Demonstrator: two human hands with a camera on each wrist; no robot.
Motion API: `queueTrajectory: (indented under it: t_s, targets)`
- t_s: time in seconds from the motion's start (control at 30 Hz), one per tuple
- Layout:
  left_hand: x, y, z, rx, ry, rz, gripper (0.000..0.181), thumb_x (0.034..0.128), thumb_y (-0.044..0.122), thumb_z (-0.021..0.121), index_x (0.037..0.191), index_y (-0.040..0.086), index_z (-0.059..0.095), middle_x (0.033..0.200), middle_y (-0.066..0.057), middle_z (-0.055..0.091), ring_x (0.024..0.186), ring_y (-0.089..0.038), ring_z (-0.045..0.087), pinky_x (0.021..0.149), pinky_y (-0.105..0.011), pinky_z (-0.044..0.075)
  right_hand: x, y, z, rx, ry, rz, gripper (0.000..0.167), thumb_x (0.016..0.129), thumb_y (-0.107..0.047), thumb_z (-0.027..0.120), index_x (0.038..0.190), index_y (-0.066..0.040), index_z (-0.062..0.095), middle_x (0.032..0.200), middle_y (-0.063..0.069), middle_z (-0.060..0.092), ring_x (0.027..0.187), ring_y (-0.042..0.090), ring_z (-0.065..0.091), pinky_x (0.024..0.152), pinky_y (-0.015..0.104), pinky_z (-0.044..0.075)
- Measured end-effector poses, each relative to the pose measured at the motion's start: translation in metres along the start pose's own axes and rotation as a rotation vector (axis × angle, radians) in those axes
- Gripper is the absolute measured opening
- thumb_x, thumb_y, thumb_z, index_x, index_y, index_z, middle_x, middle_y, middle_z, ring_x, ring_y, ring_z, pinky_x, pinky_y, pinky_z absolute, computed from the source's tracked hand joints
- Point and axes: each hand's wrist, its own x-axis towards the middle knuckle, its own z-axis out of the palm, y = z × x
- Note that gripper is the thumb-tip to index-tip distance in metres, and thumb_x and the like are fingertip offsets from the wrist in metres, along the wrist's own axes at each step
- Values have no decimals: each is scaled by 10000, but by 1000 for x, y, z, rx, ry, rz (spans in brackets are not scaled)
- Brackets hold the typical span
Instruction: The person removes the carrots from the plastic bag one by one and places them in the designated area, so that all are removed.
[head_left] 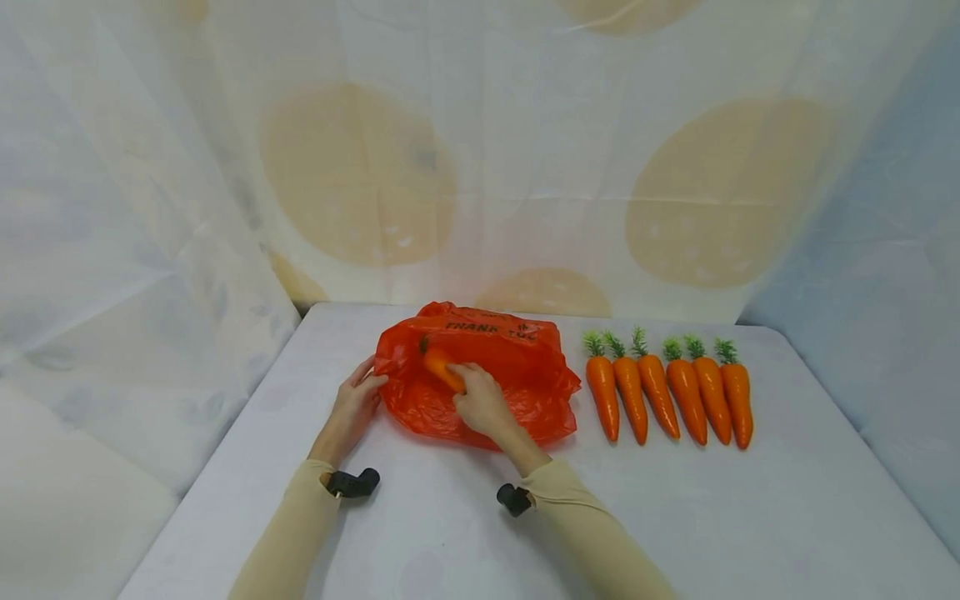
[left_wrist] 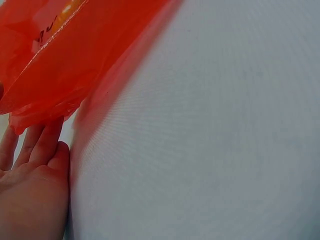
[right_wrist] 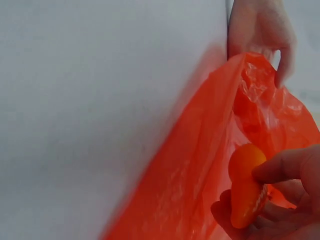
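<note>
A red plastic bag (head_left: 517,371) with dark lettering lies on the table, its mouth towards me. My left hand (head_left: 356,410) pinches the bag's left edge between thumb and fingers; in the left wrist view its fingers (left_wrist: 42,142) go partly behind the plastic. An orange carrot (head_left: 442,367) is in my right hand (head_left: 480,404) at the bag's mouth, its leafy end pointing into the bag. The right wrist view shows the thumb and fingers round the carrot (right_wrist: 246,202). Red plastic partly hides the bag's inside.
Several orange carrots (head_left: 652,392) with green tops lie side by side to the right of the bag, tips towards me. The white table (head_left: 420,533) is bordered by a patterned cloth (head_left: 510,167) at the back and pale sheets at both sides.
</note>
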Motion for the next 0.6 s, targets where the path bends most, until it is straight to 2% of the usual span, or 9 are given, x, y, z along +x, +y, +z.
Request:
queueTrajectory:
  t_s: [0.23, 0.6]
  targets:
    - [0, 2, 0, 26, 7, -1, 627, 1014, 135, 500, 1580, 171, 232, 1541, -67, 347, 1236, -135, 471, 983, -182, 453, -10, 2, -14, 19, -57, 54, 516, 880, 13, 597, 1387, -78, 570, 1387, 129, 552, 1199, 290, 540, 1043, 463, 452]
    - [-1, 1, 0, 60, -10, -22, 644, 1020, 172, 502, 1589, 208, 204, 1588, -41, 310, 1339, -168, 390, 1023, -195, 436, -33, 10, -30, 92, -51, 17, 511, 881, 14, 605, 1375, -116, 589, 1362, 92, 563, 1101, 252, 544, 997, 449, 490]
